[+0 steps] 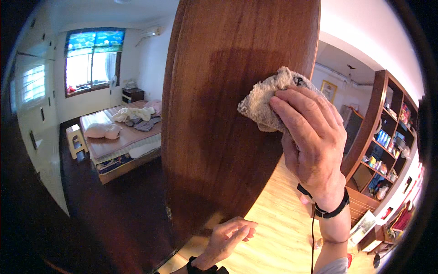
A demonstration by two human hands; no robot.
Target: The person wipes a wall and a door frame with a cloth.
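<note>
1. Right hand [315, 132] pinches a grey cloth [262, 107] against the upper wooden door [200, 114].
2. Left hand [230, 235], fingers loosely bent, appears empty below.
3. Wiping seems underway; how much remains cannot be told.

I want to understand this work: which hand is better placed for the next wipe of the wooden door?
Probably the right hand: it holds the grey cloth against the wooden door, while the left hand is lower and empty.

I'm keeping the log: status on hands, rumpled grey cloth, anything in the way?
Right hand holding rumpled grey cloth against brown wooden door. Left hand lower down, holding nothing visible. Nothing visibly blocking the cloth.
</note>
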